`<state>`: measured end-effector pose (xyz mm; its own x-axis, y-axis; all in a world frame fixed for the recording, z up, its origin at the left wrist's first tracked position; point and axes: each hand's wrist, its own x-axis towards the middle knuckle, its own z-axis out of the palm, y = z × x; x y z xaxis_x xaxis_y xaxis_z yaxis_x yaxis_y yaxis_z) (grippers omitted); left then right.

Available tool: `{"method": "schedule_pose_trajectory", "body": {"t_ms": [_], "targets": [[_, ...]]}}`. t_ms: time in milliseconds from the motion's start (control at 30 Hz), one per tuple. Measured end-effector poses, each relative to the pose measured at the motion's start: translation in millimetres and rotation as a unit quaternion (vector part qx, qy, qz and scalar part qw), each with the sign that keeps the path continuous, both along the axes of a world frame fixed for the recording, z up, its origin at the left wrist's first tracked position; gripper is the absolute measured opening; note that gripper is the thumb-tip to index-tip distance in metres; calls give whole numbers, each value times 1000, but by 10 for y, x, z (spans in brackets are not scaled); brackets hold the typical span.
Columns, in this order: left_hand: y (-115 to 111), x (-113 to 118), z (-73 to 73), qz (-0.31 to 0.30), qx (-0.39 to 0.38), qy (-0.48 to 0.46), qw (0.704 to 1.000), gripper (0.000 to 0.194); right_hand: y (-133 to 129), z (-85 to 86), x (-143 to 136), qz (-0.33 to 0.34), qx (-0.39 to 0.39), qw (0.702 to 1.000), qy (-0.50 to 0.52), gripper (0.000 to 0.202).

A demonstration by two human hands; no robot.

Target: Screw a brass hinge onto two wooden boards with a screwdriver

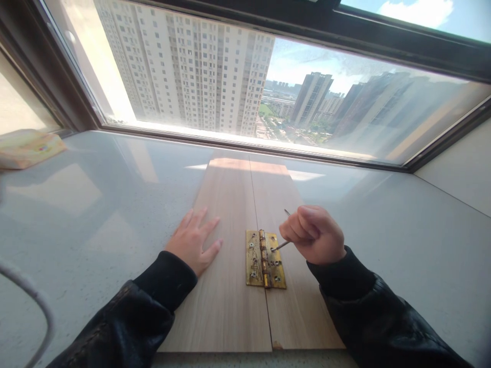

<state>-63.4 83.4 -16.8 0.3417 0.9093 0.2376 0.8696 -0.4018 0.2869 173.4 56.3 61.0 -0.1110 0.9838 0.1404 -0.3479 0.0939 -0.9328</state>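
Two pale wooden boards lie side by side: the left board [226, 306] and the right board [303, 312], with a thin seam between them. A worn brass hinge [264, 260] spans that seam, several screws sitting in its leaves. My left hand [197, 240] rests flat on the left board's outer edge, fingers spread. In my right hand [316, 235], closed in a fist, is a thin metal screwdriver [283, 246]. Its tip reaches the upper part of the hinge's right leaf. The fist hides its grip, and a short dark end sticks out above the fingers.
The boards lie on a glossy white sill [126, 204] below a dark-framed window [230, 138]. A soft yellowish packet [32, 148] sits at the far left. A grey cable [42, 306] curves along the lower left. A white wall [460, 133] stands at right.
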Motion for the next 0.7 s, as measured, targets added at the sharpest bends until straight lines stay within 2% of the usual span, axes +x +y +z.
{"method": "schedule_pose_trajectory", "body": {"t_ms": [33, 100, 133, 200, 367, 500, 567, 633, 700], "targets": [[1, -1, 3, 0, -1, 1, 1000, 49, -1, 3, -44, -80, -9, 996, 23, 48], [6, -7, 9, -1, -5, 3, 1000, 49, -7, 6, -143, -238, -15, 970, 49, 45], [10, -11, 12, -4, -10, 5, 1000, 49, -11, 6, -187, -291, -12, 956, 47, 43], [21, -22, 18, -12, -25, 7, 1000, 50, -16, 0, -247, -345, 5, 938, 29, 40], [39, -33, 37, -19, -43, 6, 999, 52, -33, -33, -299, -398, 35, 917, 7, 32], [28, -20, 66, -11, -52, 15, 999, 53, -75, -56, -341, -390, 48, 919, -18, 31], [22, -15, 76, -9, -56, 18, 998, 53, -91, -60, -320, -363, 60, 929, -23, 35], [20, -14, 76, -11, -57, 17, 998, 54, -93, -55, -248, -273, 58, 960, -6, 39], [19, -15, 66, -11, -52, 13, 998, 53, -78, -40, -147, -97, 43, 994, -3, 43]]}}
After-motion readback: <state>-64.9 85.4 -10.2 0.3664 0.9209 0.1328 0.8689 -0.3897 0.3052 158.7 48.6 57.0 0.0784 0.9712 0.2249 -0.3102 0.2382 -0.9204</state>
